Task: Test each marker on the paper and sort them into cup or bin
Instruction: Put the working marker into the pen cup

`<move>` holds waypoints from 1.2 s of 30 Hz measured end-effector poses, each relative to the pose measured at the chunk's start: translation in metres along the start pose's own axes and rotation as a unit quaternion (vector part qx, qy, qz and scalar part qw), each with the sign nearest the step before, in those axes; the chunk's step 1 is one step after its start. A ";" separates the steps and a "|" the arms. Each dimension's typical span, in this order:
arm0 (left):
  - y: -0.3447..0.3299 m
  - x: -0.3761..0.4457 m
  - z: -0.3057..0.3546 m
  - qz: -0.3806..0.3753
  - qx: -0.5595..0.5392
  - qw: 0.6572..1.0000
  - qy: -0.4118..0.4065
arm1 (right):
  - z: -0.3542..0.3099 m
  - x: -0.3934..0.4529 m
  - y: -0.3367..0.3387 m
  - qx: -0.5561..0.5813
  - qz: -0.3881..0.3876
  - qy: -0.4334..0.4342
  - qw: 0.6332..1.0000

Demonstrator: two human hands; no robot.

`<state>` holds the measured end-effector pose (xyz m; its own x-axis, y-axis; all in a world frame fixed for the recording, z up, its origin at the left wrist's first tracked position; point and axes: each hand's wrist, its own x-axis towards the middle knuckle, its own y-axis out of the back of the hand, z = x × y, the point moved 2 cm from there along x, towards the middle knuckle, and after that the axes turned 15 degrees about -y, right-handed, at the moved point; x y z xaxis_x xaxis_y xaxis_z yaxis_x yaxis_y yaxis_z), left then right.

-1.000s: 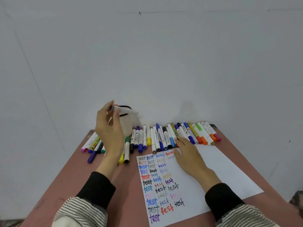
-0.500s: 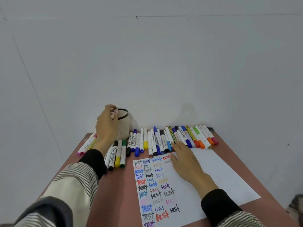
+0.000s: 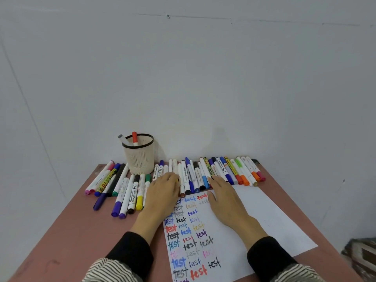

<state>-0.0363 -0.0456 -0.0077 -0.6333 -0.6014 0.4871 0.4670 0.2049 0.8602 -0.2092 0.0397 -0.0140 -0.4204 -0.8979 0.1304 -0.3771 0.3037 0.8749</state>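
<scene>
I am resting my left hand [image 3: 164,192] flat on the markers [image 3: 189,176], nearer them than my right hand [image 3: 225,198], flat on the paper [image 3: 264,216]; their long axes are pointing away from me.

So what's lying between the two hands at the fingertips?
In the head view, capped markers in the row lie between the left hand and right hand, above the white test paper.

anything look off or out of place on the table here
Mostly tidy. One purple-capped marker at the left lies slanted and out of line with the marker row. In the mesh cup, the grey-capped marker leans over the rim.
</scene>
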 end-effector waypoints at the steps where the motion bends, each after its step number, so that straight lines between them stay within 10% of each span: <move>1: -0.001 0.001 0.000 -0.005 0.009 1.000 -0.003 | -0.001 -0.001 0.001 0.001 -0.002 -0.003 1.000; 18: -0.002 0.003 0.000 -0.013 0.024 1.000 0.004 | -0.078 0.061 -0.004 -0.030 0.028 -0.137 0.990; 29: 0.001 0.006 0.004 0.019 -0.049 0.998 0.032 | -0.016 0.016 0.043 0.230 0.082 -0.089 0.966; 36: 0.005 0.006 0.032 -0.010 0.008 0.990 -0.139 | -0.002 0.003 0.040 0.305 -0.006 -0.040 0.952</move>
<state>-0.0579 -0.0235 0.0049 -0.7885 -0.3698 0.4914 0.4451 0.2082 0.8709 -0.2237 0.0488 0.0217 -0.4655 -0.8826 0.0656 -0.7804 0.4442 0.4401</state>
